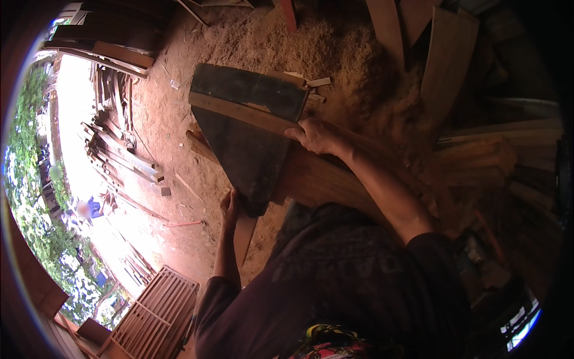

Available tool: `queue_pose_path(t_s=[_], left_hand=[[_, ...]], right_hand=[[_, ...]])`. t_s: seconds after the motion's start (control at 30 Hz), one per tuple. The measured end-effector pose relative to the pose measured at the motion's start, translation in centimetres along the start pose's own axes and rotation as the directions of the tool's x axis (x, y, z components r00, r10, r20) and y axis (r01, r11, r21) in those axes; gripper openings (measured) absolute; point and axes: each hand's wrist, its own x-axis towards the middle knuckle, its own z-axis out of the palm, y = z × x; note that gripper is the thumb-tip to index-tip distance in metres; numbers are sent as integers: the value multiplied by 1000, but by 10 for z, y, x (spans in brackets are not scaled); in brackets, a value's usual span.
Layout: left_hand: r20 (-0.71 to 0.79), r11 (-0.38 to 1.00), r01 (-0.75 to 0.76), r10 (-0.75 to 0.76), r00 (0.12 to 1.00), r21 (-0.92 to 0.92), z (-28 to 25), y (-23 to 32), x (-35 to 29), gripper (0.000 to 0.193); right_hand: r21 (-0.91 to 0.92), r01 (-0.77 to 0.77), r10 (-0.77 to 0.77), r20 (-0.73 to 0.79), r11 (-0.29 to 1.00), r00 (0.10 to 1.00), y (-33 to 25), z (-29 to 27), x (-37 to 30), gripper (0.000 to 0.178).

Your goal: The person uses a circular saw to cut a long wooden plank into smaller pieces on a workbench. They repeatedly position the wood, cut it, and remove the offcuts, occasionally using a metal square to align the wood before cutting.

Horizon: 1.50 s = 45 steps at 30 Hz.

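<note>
A dark, flat board [248, 140] with worn edges is in front of me, tilted. Across its upper part runs a narrow wooden strip [239, 109]. My right hand [318, 137] is closed at the strip's right end, by the board's right edge; its far fingers are partly hidden. At the board's near left edge, my left hand [228, 206] is closed round the rim. Just below that hand, a pale wooden piece [244, 238] slants down; whether the hand touches it I cannot tell. A wide reddish plank [326, 176] extends to the right beneath my right forearm.
Sawdust [323, 51] heaps up beyond the board, with small offcuts [318, 82] near its far right corner. Upright planks [448, 60] and stacked timber [478, 158] crowd the right. Leftward lie loose wood lengths [122, 149], a slatted frame [152, 314] and a distant person [92, 207].
</note>
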Motion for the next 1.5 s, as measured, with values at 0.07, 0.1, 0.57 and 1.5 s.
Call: queue_pose_path(t_s=[0.07,0.1,0.57,1.5], left_hand=[[4,999,18,-18,1000,43,-3,-2,1,40],[8,996,34,-35,999,83,-7,-2,2,39],[-11,522,-342,560,828,781,152,105,32,94],[-70,533,-354,620,782,769,155,104,37,90]], right_hand=[[-23,62,-64,-66,998,996,2,5,4,63],[-15,20,-20,-35,1000,999,5,5,4,63],[-130,35,-67,-248,991,966,10,29,14,65],[-176,-714,553,-517,678,653,262,-1,-628,36]])
